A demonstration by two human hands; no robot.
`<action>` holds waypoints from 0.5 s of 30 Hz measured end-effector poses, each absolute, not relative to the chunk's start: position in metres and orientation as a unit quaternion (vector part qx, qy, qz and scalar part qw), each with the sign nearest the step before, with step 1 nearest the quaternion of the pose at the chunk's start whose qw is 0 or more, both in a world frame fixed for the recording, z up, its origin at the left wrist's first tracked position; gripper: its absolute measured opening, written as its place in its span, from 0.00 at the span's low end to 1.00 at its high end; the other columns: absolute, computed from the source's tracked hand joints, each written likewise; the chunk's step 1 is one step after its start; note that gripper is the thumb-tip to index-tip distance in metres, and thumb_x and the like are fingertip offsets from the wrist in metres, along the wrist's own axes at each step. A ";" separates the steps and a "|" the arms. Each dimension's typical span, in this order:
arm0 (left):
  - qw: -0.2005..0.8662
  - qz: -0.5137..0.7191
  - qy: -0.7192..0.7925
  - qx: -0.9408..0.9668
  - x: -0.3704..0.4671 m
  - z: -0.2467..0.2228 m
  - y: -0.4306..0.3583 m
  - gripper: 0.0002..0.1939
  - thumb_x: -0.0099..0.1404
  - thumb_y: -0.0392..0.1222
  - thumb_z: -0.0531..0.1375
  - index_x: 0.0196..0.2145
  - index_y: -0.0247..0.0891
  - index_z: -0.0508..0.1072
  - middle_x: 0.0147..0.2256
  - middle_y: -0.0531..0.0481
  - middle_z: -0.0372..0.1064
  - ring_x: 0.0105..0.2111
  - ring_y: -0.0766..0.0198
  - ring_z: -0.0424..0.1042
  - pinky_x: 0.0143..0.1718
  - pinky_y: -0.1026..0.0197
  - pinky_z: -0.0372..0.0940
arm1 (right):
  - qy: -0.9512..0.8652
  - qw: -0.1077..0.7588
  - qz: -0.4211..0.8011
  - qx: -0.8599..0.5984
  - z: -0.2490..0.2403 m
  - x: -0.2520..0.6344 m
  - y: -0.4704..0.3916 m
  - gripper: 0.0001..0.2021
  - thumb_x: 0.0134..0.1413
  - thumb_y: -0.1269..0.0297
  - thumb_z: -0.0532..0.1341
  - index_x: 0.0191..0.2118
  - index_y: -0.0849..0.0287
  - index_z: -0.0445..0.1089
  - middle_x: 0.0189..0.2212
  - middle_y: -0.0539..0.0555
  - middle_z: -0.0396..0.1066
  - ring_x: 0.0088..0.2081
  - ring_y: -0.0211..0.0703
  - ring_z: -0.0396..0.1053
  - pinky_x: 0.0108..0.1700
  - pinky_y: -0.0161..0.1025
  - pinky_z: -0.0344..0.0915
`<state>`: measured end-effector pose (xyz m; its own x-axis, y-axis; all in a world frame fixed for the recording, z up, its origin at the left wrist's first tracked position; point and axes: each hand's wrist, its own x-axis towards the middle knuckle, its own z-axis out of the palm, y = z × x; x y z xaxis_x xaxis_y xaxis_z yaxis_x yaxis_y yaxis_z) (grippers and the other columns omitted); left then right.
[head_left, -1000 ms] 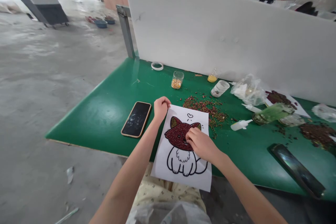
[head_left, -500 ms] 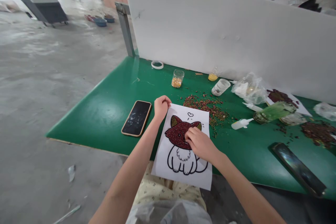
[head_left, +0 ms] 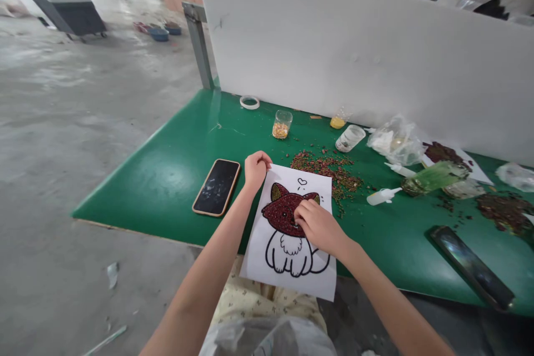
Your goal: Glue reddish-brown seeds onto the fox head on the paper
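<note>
A white sheet of paper (head_left: 258, 258) with a printed fox drawing lies at the table's front edge, its lower part hanging over my lap. Dark red beans or seeds cover the fox's head (head_left: 277, 216), greenish ones fill the ears, and the body is bare white. At the sheet's top left corner my left hand (head_left: 256, 169) is closed, fingers curled on the paper. My right hand (head_left: 315, 222) rests over the right side of the fox's face with its fingertips pinched together; whatever they hold is hidden. Just beyond the sheet spreads a pile of mixed red and green beans (head_left: 325, 169).
A phone (head_left: 217, 187) lies left of my left hand. Farther back stand a cup of yellow grains (head_left: 282, 125), a tape roll (head_left: 249, 102) and a tipped clear cup (head_left: 350, 138). Rightward are a glue bottle (head_left: 380, 196), a green bottle (head_left: 436, 178) and a dark case (head_left: 471, 267).
Both hands and the sheet stay almost in place, with the right fingertips shifting only slightly on the fox's face. In the background, a walking person has moved left.
</note>
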<state>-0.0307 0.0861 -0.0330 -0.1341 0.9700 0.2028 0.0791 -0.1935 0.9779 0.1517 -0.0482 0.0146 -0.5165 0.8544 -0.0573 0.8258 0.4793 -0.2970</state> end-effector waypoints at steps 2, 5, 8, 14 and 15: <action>0.394 0.565 0.499 0.526 -0.031 -0.032 0.086 0.12 0.42 0.29 0.45 0.18 0.36 0.67 0.15 0.55 0.63 0.16 0.70 0.61 0.20 0.68 0.56 | -0.851 0.068 0.148 -0.500 0.018 0.157 -0.048 0.06 0.57 0.75 0.54 0.31 0.58 0.63 0.33 0.53 0.65 0.38 0.44 0.60 0.40 0.40 0.58; 0.394 0.565 0.500 0.525 -0.031 -0.032 0.086 0.12 0.42 0.29 0.46 0.18 0.36 0.67 0.15 0.55 0.63 0.16 0.71 0.61 0.19 0.69 0.55 | -0.838 0.096 0.153 -0.515 0.020 0.164 -0.048 0.06 0.58 0.73 0.54 0.31 0.57 0.64 0.33 0.53 0.65 0.39 0.44 0.61 0.40 0.40 0.59; 0.395 0.565 0.499 0.525 -0.031 -0.032 0.085 0.12 0.42 0.29 0.46 0.18 0.36 0.67 0.15 0.55 0.63 0.16 0.70 0.61 0.19 0.68 0.54 | -0.832 0.113 0.158 -0.519 0.017 0.164 -0.051 0.05 0.57 0.72 0.55 0.31 0.57 0.65 0.33 0.52 0.66 0.39 0.44 0.61 0.40 0.39 0.59; 0.398 0.565 0.501 0.521 -0.030 -0.034 0.086 0.12 0.42 0.29 0.46 0.18 0.36 0.67 0.15 0.55 0.63 0.16 0.71 0.61 0.19 0.69 0.54 | -0.834 0.114 0.168 -0.512 0.007 0.152 -0.057 0.04 0.57 0.71 0.57 0.31 0.57 0.66 0.33 0.53 0.66 0.39 0.44 0.62 0.39 0.40 0.60; 0.398 0.565 0.501 0.520 -0.030 -0.034 0.086 0.12 0.42 0.29 0.46 0.18 0.36 0.67 0.15 0.55 0.63 0.16 0.71 0.61 0.19 0.69 0.55 | -0.835 0.113 0.167 -0.512 0.005 0.150 -0.058 0.04 0.57 0.71 0.56 0.31 0.58 0.65 0.33 0.53 0.66 0.39 0.44 0.62 0.39 0.40 0.60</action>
